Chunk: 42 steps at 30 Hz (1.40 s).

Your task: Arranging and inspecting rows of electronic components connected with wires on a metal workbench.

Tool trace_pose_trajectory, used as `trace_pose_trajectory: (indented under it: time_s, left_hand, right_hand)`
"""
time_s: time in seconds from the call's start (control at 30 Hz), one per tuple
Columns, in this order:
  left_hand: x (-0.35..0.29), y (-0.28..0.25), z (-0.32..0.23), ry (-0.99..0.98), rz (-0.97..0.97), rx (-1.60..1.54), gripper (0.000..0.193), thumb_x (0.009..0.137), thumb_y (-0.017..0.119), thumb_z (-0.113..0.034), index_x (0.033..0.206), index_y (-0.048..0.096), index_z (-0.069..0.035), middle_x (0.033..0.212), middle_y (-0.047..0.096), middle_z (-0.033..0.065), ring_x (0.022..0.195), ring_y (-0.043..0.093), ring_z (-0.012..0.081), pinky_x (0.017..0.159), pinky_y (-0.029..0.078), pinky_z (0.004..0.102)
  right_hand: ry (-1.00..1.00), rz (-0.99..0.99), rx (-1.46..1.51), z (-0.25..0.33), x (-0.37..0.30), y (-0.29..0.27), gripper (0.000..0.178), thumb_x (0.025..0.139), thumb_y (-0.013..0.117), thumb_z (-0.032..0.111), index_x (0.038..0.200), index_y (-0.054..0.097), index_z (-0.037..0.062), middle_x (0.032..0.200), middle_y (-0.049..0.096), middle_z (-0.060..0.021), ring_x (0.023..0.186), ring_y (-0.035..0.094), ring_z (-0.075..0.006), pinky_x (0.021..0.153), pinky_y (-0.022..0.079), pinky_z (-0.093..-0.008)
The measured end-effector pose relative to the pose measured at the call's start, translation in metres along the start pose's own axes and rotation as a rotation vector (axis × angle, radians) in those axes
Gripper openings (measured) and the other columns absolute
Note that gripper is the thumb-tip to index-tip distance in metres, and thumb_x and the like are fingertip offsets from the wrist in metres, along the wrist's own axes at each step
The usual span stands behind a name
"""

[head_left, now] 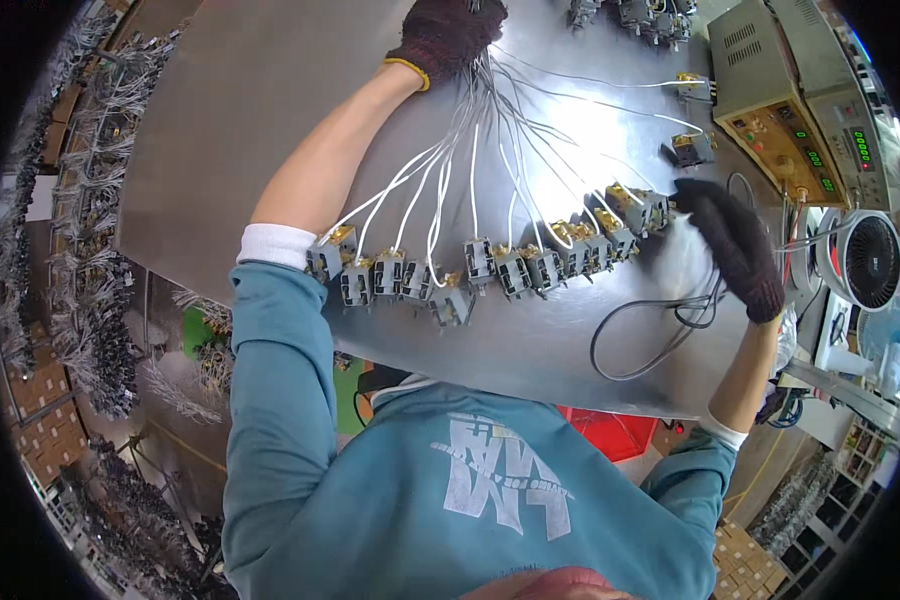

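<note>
My left hand (452, 42), in a dark knitted glove with a yellow cuff edge, is closed round a bundle of thin white wires (482, 92) at the far edge of the view. The wires fan out toward me to a curved row of small grey blocks with brass-coloured metal parts (511, 272). Beside the row's right end is my right hand (735, 248), also gloved, its fingers pointing left toward the last blocks. Blur and the glove hide whether it holds anything. A whitish blurred patch shows under it, and a looped grey cable (610, 374) runs up to it.
Two wired blocks (692, 149) lie apart at the right, near stacked metal instruments (785, 125) with lit green displays. More blocks (655, 20) sit at the far edge. A round fan (872, 260) stands at the right. Wire bundles (95, 260) hang beyond the metal table's (225, 130) left edge.
</note>
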<state>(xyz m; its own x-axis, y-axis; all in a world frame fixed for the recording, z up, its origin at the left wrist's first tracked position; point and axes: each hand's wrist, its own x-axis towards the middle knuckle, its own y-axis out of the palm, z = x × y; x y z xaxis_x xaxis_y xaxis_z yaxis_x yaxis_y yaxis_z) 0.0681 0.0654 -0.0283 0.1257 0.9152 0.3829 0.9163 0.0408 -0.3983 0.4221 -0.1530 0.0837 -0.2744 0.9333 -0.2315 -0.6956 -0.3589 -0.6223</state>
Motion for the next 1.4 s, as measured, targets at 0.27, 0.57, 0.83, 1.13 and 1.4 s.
trace_pose_trajectory:
  time_s: [0.27,0.57,0.83,1.13,1.4]
  left_hand:
    - [-0.001,0.006,0.039,0.329,-0.034,-0.024,0.039,0.094,0.072,-0.020,0.129,0.063,-0.004,0.088,0.075,0.0117,0.076,0.074,0.0241,0.071,0.060,0.0400]
    - [-0.001,0.009,0.021,0.207,-0.029,-0.305,0.036,0.096,0.069,-0.014,0.131,0.064,-0.006,0.088,0.072,0.0053,0.072,0.069,0.0144,0.067,0.059,0.0334]
    - [0.036,-0.009,-0.007,-0.085,-0.062,-0.174,0.037,0.096,0.067,-0.010,0.132,0.066,-0.007,0.091,0.073,0.0065,0.076,0.070,0.0189,0.070,0.058,0.0359]
    - [0.008,-0.017,-0.027,0.068,-0.051,0.220,0.043,0.094,0.065,-0.036,0.128,0.062,-0.010,0.101,0.074,0.0241,0.096,0.071,0.0450,0.085,0.056,0.0538]
    - [-0.004,-0.016,-0.039,0.050,-0.048,0.158,0.031,0.096,0.061,-0.028,0.122,0.063,-0.011,0.090,0.074,0.0196,0.082,0.072,0.0423,0.076,0.057,0.0542]
  right_hand:
    - [-0.157,-0.497,-0.099,-0.083,0.045,0.005,0.062,0.102,0.073,0.017,0.156,0.045,0.0025,0.127,0.071,-0.0133,0.112,0.068,-0.0189,0.099,0.055,-0.0339]
    - [-0.215,-0.537,-0.504,-0.011,0.021,0.059,0.028,0.090,0.083,0.017,0.117,0.076,0.0116,0.088,0.077,-0.0063,0.073,0.072,-0.0144,0.065,0.056,-0.0309]
    - [-0.147,-0.164,-0.165,0.006,0.029,0.006,0.041,0.091,0.081,0.011,0.130,0.072,0.0049,0.097,0.078,-0.0069,0.089,0.073,-0.0123,0.078,0.057,-0.0317]
    - [-0.246,-0.647,-0.290,0.002,0.057,-0.054,0.052,0.093,0.080,0.014,0.141,0.063,0.0039,0.137,0.069,-0.0154,0.126,0.066,-0.0233,0.105,0.053,-0.0383]
    - [-0.261,-0.373,-0.321,-0.055,0.082,-0.058,0.039,0.093,0.077,0.016,0.130,0.067,0.0113,0.149,0.058,-0.0183,0.135,0.060,-0.0312,0.110,0.049,-0.0406]
